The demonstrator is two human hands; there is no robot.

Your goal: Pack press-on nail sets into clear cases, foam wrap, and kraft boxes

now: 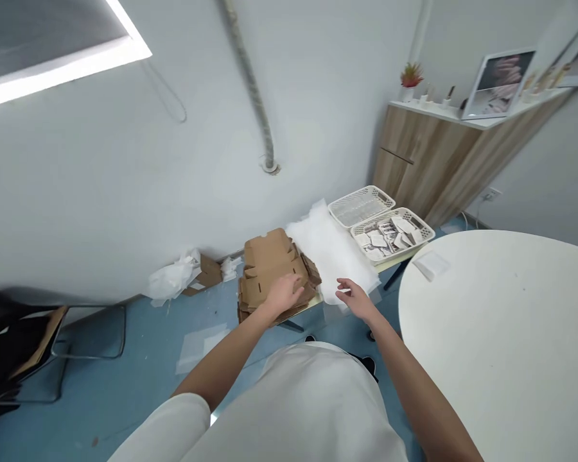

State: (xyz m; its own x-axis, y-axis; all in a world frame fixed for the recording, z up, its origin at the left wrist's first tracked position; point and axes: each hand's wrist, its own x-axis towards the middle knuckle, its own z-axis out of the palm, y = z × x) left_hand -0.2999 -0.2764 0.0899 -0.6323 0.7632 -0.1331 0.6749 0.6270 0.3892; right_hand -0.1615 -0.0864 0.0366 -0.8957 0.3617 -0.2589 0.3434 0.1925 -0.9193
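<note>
Flat brown cardboard boxes [268,251], unfolded and stacked, lie on a narrow low table in front of me. My left hand [284,292] is over the near right part of this stack, fingers spread; whether it touches the top sheet I cannot tell. To the right of the boxes is a pile of white foam sheets [330,247]. Above its near right edge is my right hand [354,298], fingers apart and slightly curled, with nothing in it. Beyond the sheets stand two white plastic baskets; the near basket [379,258] holds several small white packets, the far basket [361,205] has clear bags.
A round white table [505,340] stands close on my right, with a small white packet [432,264] on it. Behind is a wooden cabinet [414,154]. On the floor at left are a plastic bag [173,277], an open carton [207,273] and a chair [89,330].
</note>
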